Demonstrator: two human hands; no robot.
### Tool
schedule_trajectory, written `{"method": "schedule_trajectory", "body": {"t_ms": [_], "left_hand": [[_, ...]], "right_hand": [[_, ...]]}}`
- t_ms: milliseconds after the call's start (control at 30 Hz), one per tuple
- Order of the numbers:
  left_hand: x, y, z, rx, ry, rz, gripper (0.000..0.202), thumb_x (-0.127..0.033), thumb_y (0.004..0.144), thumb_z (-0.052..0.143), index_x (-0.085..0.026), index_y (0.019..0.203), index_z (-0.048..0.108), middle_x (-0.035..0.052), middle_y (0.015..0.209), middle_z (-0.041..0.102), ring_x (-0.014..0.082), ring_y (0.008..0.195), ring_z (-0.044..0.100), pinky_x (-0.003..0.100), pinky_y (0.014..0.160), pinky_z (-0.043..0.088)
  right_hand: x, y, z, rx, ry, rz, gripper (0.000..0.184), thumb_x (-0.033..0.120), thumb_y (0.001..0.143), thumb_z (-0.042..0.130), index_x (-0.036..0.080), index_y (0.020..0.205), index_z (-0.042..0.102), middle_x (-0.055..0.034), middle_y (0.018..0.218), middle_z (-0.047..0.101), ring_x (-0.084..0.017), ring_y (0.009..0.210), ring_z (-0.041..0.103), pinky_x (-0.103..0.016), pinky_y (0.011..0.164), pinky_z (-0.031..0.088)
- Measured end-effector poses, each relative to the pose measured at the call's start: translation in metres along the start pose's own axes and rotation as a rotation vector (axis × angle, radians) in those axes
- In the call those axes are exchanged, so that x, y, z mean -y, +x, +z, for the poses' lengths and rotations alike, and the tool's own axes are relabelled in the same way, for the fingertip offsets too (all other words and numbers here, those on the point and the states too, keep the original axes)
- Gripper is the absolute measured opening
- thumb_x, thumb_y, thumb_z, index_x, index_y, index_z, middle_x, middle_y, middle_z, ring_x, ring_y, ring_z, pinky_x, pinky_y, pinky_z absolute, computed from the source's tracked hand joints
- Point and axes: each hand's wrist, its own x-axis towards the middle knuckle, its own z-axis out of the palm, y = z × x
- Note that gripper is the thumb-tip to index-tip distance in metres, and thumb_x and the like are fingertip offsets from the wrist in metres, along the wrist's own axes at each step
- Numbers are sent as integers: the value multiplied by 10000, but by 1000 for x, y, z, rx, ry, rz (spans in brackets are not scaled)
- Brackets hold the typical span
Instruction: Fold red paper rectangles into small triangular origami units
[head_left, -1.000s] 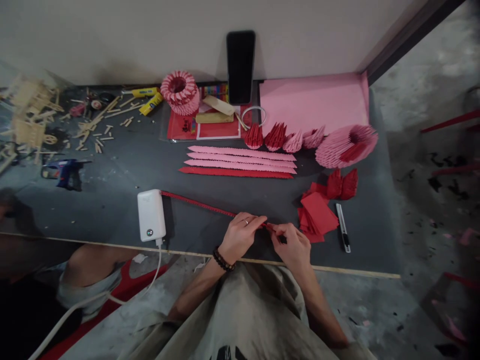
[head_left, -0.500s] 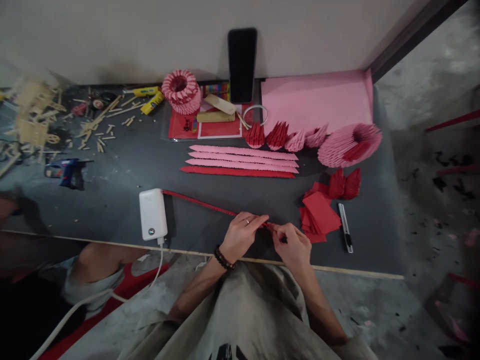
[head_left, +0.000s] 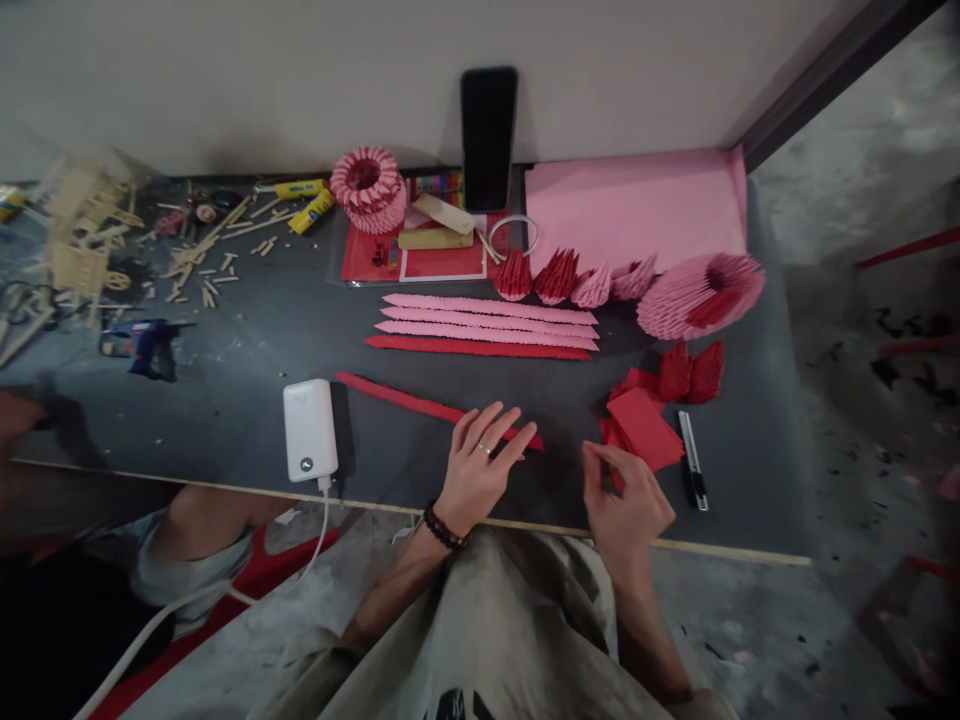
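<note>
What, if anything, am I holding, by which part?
Your left hand lies over the nearer long red paper strip, toward its right end, not gripping; I can't tell whether your right hand holds anything.

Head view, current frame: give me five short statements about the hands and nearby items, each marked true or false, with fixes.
1. The left hand is over the lower red strip, fingers spread. True.
2. The right hand is over that strip too. False: it is apart from it, to the right.
3. The power bank has a cable attached. True.
4. The cutter lies left of the red paper pieces. False: right of them.
5. The phone screen is dark. True.
</note>
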Motion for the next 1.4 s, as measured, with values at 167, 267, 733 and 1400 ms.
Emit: {"method": "schedule_trajectory", "body": {"t_ms": [167,267,733,1400], "left_hand": [[-6,-21,-6,50,85,-29,610,-99,969,579,-283,1540,468,69,1515,594,306,1505,421,566,1240,392],[-9,-21,-5,131,113,-87,639,-189,971,618,-274,1573,418,71,1561,540,364,1546,317,631,1224,389],[-16,24,17,188,94,-102,662,-388,994,574,-252,1604,355,76,1641,428,385,1556,286,599,1237,369],[4,3,-7,180,191,-321,653,-365,1046,476,-248,1643,239,83,1656,399,298,1579,254,528,1278,313]], "right_hand": [[-18,-4,-18,-19,-136,-18,254,220,861,749,269,1110,755,-54,949,814,-229,817,731,-347,810,558],[-27,-6,-28,-73,-215,-22,389,244,837,773,309,1218,730,-71,1042,810,-281,913,731,-422,878,569],[-42,8,-30,-36,-280,83,254,297,876,737,283,1126,782,-38,1031,825,-242,845,684,-371,802,540],[-37,11,-36,17,-292,80,122,387,862,741,286,921,777,11,932,810,-203,823,712,-306,753,517]]}}
